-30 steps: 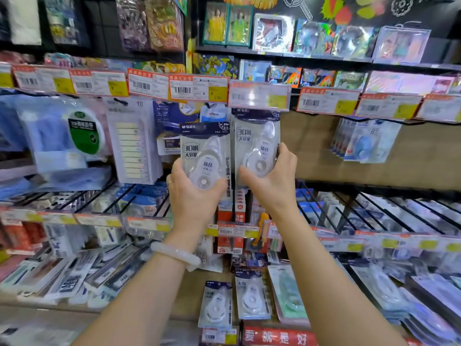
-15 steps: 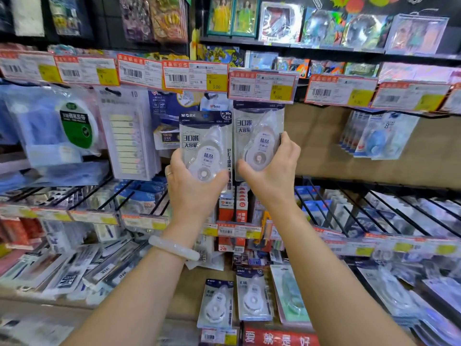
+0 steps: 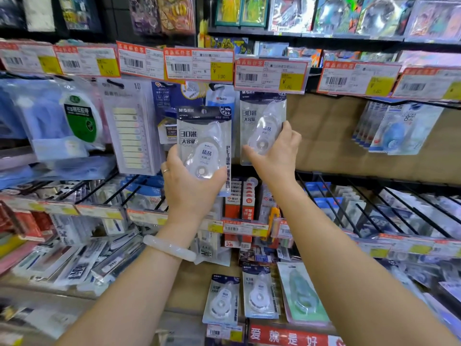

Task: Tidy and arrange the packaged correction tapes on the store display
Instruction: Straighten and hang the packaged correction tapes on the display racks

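Price tags (image 3: 199, 64) above both held packs (image 3: 203, 143)

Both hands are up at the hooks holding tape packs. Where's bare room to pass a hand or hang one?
Bare backboard shows right of the right hand, between its pack and the blue tape packs, under the price tags. Left of the left hand and its pack, the sticky-note pack crowds in. The wire racks below are packed.

Bare brown backboard (image 3: 329, 136) is lying open right of both held packs. Price tags (image 3: 270, 74) are overhanging from above, and hanging packets (image 3: 129, 126) are crowding the left.
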Action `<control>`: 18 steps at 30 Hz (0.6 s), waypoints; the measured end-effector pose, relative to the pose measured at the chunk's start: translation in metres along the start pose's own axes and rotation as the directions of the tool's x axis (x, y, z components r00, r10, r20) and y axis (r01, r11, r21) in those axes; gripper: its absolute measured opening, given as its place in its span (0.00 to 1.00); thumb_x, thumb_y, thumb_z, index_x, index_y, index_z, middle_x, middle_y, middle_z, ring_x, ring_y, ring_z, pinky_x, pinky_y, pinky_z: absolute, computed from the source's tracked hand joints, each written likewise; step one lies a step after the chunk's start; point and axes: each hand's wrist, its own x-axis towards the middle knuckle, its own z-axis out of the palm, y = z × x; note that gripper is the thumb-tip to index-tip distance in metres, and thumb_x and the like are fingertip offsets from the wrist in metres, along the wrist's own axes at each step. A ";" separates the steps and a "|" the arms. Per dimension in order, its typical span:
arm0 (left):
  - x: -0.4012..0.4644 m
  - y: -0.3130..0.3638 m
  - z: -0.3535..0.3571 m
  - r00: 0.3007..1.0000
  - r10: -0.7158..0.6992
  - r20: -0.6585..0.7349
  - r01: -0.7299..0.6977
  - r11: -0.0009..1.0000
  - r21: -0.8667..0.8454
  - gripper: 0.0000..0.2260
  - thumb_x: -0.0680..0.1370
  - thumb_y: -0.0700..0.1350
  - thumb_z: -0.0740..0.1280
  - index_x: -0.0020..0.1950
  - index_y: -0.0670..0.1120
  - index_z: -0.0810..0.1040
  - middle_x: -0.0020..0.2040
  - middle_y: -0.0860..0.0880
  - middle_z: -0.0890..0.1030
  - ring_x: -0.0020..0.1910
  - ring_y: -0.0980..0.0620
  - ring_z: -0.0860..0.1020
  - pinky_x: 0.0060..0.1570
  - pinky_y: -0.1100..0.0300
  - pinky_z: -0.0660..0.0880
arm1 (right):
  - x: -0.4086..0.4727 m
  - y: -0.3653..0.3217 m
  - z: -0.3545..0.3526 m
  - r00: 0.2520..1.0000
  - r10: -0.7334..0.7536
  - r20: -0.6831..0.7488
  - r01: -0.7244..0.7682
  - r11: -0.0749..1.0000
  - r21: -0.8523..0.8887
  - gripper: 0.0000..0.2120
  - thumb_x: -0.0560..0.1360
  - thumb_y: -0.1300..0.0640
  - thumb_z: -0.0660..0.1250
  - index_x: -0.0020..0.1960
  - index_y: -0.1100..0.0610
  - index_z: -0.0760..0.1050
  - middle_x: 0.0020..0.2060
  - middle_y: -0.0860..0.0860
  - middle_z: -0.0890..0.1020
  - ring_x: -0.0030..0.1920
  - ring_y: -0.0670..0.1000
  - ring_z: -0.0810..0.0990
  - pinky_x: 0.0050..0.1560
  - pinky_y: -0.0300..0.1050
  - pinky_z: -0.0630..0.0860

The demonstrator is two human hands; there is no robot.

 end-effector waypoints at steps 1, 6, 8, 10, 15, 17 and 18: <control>-0.001 0.000 0.000 1.000 0.004 0.001 -0.004 1.000 0.005 0.40 0.67 0.50 0.75 0.74 0.45 0.58 0.65 0.49 0.67 0.64 0.52 0.66 0.58 0.60 0.65 | 0.003 0.001 0.002 1.000 0.001 -0.008 -0.001 1.000 -0.010 0.48 0.68 0.48 0.74 0.76 0.61 0.48 0.68 0.57 0.59 0.69 0.55 0.61 0.67 0.45 0.63; -0.006 0.000 0.003 0.999 -0.015 0.028 0.015 1.000 0.015 0.40 0.66 0.51 0.75 0.73 0.47 0.59 0.64 0.49 0.68 0.60 0.53 0.68 0.59 0.57 0.69 | 0.005 0.008 0.005 1.000 0.006 -0.024 -0.006 1.000 -0.015 0.49 0.68 0.48 0.75 0.76 0.59 0.48 0.68 0.58 0.59 0.69 0.56 0.62 0.67 0.45 0.63; -0.007 -0.001 0.006 0.999 -0.020 0.032 0.019 1.000 0.025 0.40 0.66 0.52 0.75 0.73 0.47 0.60 0.64 0.48 0.68 0.61 0.51 0.69 0.60 0.53 0.70 | 0.000 0.012 0.003 1.000 0.011 -0.005 -0.012 0.999 -0.044 0.49 0.68 0.47 0.75 0.76 0.58 0.48 0.68 0.57 0.59 0.68 0.56 0.61 0.66 0.45 0.63; -0.009 -0.002 0.008 0.999 -0.016 0.036 0.015 0.999 0.035 0.40 0.66 0.51 0.75 0.73 0.46 0.60 0.65 0.47 0.68 0.62 0.51 0.68 0.59 0.55 0.69 | -0.008 0.017 -0.001 1.000 0.016 0.003 -0.016 0.996 -0.087 0.46 0.70 0.46 0.73 0.76 0.59 0.49 0.68 0.58 0.58 0.68 0.56 0.60 0.66 0.47 0.62; -0.015 -0.001 0.013 0.998 -0.008 0.067 0.005 0.999 0.042 0.40 0.66 0.50 0.75 0.73 0.45 0.60 0.65 0.47 0.69 0.61 0.52 0.67 0.56 0.59 0.66 | -0.041 0.017 -0.014 0.999 -0.033 -0.005 0.033 0.999 -0.013 0.30 0.76 0.48 0.65 0.73 0.60 0.60 0.65 0.56 0.64 0.64 0.54 0.68 0.61 0.36 0.64; -0.018 0.000 0.015 0.997 -0.007 0.083 0.003 0.999 0.040 0.39 0.66 0.50 0.75 0.73 0.45 0.60 0.64 0.47 0.69 0.62 0.51 0.67 0.57 0.59 0.66 | -0.056 0.013 -0.021 0.999 -0.027 0.038 0.023 0.994 0.104 0.27 0.78 0.49 0.63 0.72 0.58 0.61 0.64 0.54 0.67 0.60 0.50 0.72 0.53 0.28 0.68; -0.020 0.002 0.017 0.995 -0.006 0.095 0.004 1.000 0.027 0.39 0.67 0.50 0.75 0.73 0.45 0.60 0.64 0.47 0.69 0.61 0.51 0.67 0.55 0.61 0.65 | -0.063 0.011 -0.025 0.998 -0.024 0.062 0.014 0.989 0.149 0.25 0.78 0.49 0.62 0.71 0.57 0.62 0.62 0.53 0.69 0.58 0.48 0.73 0.51 0.29 0.69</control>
